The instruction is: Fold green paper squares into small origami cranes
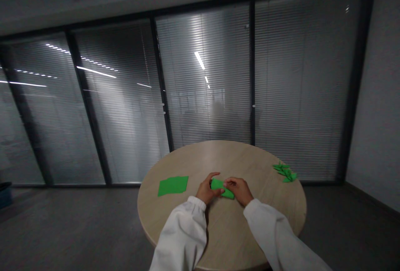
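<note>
A small folded piece of green paper lies on the round wooden table, held between both hands. My left hand curls around its left end, fingers bent onto it. My right hand pinches its right side with closed fingers. Both arms wear white sleeves. A flat stack of green paper sheets lies left of my left hand, apart from it.
A small heap of folded green paper pieces sits near the table's far right edge. Behind the table runs a glass wall with closed blinds. Grey floor surrounds the table; a white wall stands on the right.
</note>
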A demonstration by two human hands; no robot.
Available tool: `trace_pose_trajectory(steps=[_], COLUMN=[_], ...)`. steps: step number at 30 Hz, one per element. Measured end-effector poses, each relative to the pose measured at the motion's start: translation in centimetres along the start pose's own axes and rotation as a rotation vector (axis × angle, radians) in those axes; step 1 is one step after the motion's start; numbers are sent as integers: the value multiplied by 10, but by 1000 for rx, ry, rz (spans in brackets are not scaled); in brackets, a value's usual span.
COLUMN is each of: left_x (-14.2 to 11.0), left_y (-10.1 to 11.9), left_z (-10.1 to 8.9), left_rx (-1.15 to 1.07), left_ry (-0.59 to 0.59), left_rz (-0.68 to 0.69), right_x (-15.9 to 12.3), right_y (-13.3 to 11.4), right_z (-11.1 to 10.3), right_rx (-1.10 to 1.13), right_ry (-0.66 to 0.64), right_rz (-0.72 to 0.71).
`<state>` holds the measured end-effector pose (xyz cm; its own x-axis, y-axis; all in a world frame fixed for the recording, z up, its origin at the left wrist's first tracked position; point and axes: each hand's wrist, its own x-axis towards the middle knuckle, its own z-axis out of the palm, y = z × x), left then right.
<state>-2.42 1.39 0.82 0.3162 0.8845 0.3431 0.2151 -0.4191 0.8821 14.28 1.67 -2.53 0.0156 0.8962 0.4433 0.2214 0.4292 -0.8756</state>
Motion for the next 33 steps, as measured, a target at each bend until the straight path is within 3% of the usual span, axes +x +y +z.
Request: trace_pose_trajectory(steps=[3,11,19,25,33], left_x=[1,8,9,8,9], left_y=[-3,-9,-8,-8,-12], left_z=[0,-1,-3,-5,-10], left_rx=[-101,-341,-358,-193,268], left_ry=[-1,173,226,272,403], left_rz=[-51,-119,-123,-88,54], right_x=[2,5,2,-2,-6], right_y=[2,6,2,-9,-17], right_z=[-1,0,3,6,9], right_rx=[48,138,240,289,317], right_ry=[31,48,-16,-75,-198], right_rz=[9,27,68,145,198])
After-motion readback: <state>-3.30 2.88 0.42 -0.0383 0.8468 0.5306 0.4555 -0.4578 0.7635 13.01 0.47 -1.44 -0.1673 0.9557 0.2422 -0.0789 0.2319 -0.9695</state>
